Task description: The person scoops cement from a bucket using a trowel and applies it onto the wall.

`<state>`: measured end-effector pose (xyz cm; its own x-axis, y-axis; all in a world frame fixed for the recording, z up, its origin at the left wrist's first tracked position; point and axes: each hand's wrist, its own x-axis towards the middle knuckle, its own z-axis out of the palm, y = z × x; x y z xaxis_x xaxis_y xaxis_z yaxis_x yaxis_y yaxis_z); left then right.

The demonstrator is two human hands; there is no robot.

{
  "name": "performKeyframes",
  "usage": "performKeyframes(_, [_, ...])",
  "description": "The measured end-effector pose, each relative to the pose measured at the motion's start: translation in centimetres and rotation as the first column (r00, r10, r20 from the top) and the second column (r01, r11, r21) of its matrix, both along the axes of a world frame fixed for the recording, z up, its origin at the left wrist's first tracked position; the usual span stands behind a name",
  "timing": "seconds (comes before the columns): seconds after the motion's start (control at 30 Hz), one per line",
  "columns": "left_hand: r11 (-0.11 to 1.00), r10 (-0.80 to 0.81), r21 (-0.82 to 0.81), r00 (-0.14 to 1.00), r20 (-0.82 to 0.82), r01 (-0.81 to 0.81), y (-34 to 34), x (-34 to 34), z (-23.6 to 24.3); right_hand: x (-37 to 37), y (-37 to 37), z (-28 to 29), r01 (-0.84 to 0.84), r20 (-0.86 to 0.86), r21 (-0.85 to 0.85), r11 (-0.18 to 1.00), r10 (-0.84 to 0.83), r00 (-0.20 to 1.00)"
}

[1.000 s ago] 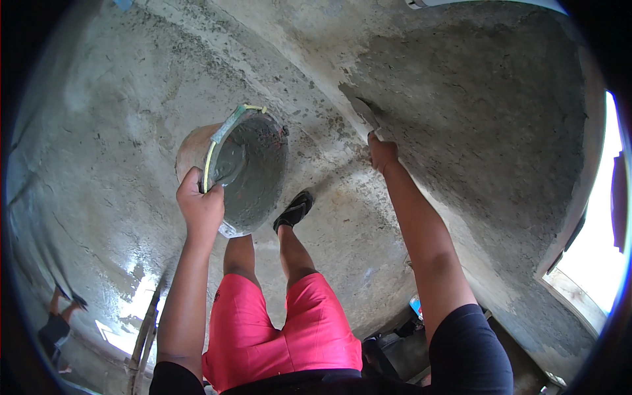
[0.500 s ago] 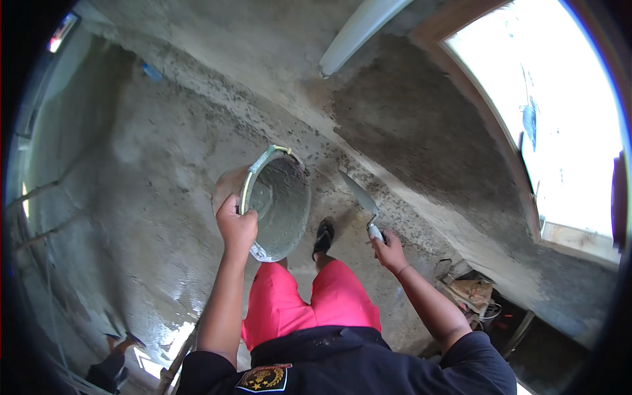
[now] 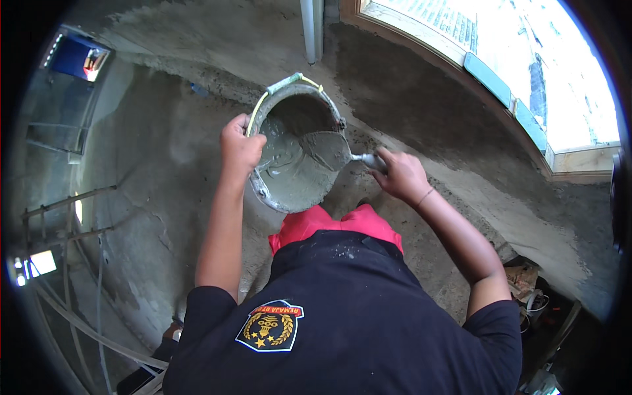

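Note:
My left hand (image 3: 241,149) grips the left rim of a bucket (image 3: 327,100), which is tilted so its mouth faces me. Wet grey mortar (image 3: 293,178) coats its inside and lies in the lower part. A bail handle with a pale green grip (image 3: 284,83) rests up along the far rim. My right hand (image 3: 401,174) is closed around the handle of a trowel (image 3: 329,148). The trowel's blade is inside the bucket mouth, smeared with mortar; whether its tip is sunk in the mortar I cannot tell.
A rough plastered wall (image 3: 395,85) with a damp dark patch rises ahead, under a wood-framed window (image 3: 454,62). A white pipe (image 3: 312,29) runs down it. Bamboo poles (image 3: 72,197) stand at left. Clutter (image 3: 526,283) lies at lower right. Another person (image 3: 172,331) is partly visible at lower left.
The trowel has moved from beside the bucket into its mouth. The bucket now sits higher in view, and my view has shifted, with more of my shirt showing.

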<state>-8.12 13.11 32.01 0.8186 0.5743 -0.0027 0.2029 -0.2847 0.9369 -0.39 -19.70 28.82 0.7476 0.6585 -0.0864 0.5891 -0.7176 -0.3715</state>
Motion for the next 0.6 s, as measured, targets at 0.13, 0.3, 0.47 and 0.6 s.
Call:
performKeyframes(0.13, [0.999,-0.039,0.021,0.996,0.080,0.037,-1.1,-0.9,3.1,0.5,1.1,2.2,-0.099,0.170,-0.087,0.991,0.113,0.979])
performKeyframes(0.3, [0.998,-0.042,0.058,0.991,0.125,0.035,-2.7,-2.8,4.9,-0.5,2.3,3.6,-0.084,0.246,-0.192,0.978,0.130,0.961])
performKeyframes(0.47, [0.996,-0.079,0.055,0.979,0.188,0.070,-2.8,-3.2,6.0,-1.2,3.6,4.2,-0.097,0.299,-0.187,0.978,0.151,0.942])
performKeyframes(0.6, [0.990,-0.135,0.063,0.964,0.227,0.124,-3.4,-3.6,6.1,-2.2,3.8,3.7,-0.176,0.226,-0.214,0.961,0.224,0.948])
